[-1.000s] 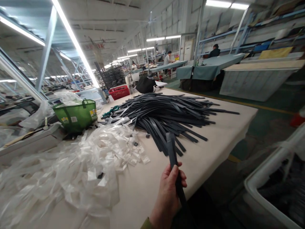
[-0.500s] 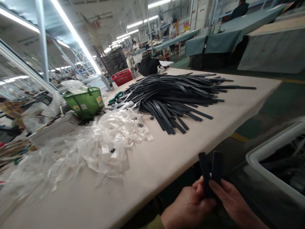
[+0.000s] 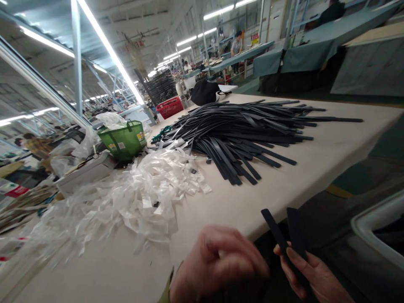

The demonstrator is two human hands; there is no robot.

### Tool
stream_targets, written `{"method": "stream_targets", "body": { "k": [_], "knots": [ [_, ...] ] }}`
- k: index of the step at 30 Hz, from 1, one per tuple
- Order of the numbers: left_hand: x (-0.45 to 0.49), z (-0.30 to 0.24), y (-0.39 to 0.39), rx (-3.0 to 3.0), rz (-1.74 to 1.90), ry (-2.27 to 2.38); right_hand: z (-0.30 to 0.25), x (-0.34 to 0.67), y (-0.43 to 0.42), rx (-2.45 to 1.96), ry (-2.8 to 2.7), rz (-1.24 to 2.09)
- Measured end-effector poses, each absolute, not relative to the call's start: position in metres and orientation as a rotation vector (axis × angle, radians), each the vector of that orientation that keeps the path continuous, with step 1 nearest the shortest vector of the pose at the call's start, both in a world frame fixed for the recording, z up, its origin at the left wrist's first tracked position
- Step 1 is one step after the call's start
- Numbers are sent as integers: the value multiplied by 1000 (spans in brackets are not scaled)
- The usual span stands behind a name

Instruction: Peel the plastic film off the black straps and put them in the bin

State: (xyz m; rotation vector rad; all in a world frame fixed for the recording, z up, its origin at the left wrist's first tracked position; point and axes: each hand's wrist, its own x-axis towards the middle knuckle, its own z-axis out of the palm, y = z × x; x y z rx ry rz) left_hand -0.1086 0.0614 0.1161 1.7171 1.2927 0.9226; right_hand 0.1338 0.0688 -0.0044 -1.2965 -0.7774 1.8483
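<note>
Held strips (image 3: 295,229): dark and flat, two ends showing above the fingers and spread in a narrow V; they are in the right hand, by the near edge of the desk (image 3: 195,212), their lower parts lost in shadow.
Right hand (image 3: 311,275): closed around the strips, thumb laid across them.
Left hand (image 3: 221,263): apart from the strips, over the near edge, fingers curled inward; motion blur covers it, so I cannot tell whether it holds anything.
Strip pile (image 3: 240,130): many dark lengths heaped across the desk, loose ends fanned toward the right and the near side.
White scraps (image 3: 148,189): a crumpled, shiny, translucent heap left of the pile, with a few small dark bits among it.
Green bag (image 3: 123,141): upright behind the scraps, clear plastic bulging from its top.
Teal item (image 3: 161,134): at the pile's left end, too small to identify.
Black bundle (image 3: 204,92): just behind the pile.
Red basket (image 3: 169,107): left of that bundle.
Pale-rimmed container (image 3: 360,229): right of the right hand, dark inside.
Standing person (image 3: 236,44): far back, beside a long work surface.
</note>
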Motion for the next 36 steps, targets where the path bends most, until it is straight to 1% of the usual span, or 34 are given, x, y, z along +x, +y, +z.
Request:
{"method": "stream_targets", "body": {
  "k": [2, 4, 6, 8, 13, 21, 27, 30, 33, 36],
  "knots": [
    [-117, 101, 101, 1950, 916, 1711, -6, 136, 66, -1351, -835, 1800],
    [-128, 80, 133, 2050, 747, 2142, -8, 139, 64, -1386, -862, 1768],
    [-139, 61, 151, 2138, 597, 2276, -13, 141, 61, -1400, -860, 1768],
    [-146, 51, 154, 2227, 554, 2272, -17, 142, 59, -1391, -857, 1790],
    [-141, 51, 135, 2350, 688, 2098, -14, 140, 58, -1337, -903, 1791],
    [-106, 53, 68, 2352, 897, 1959, 29, 130, 81, -1227, -1151, 1818],
    [-97, 55, 34, 2419, 857, 1921, 50, 111, 113, -1156, -1512, 1934],
    [-96, 56, 28, 2432, 799, 1898, 57, 94, 123, -1094, -1700, 1895],
    [-95, 54, 25, 2421, 782, 1882, 63, 80, 129, -1070, -1873, 1765],
    [-95, 48, 21, 2202, 910, 1840, 68, 73, 130, -1094, -1921, 1662]
  ]
}}
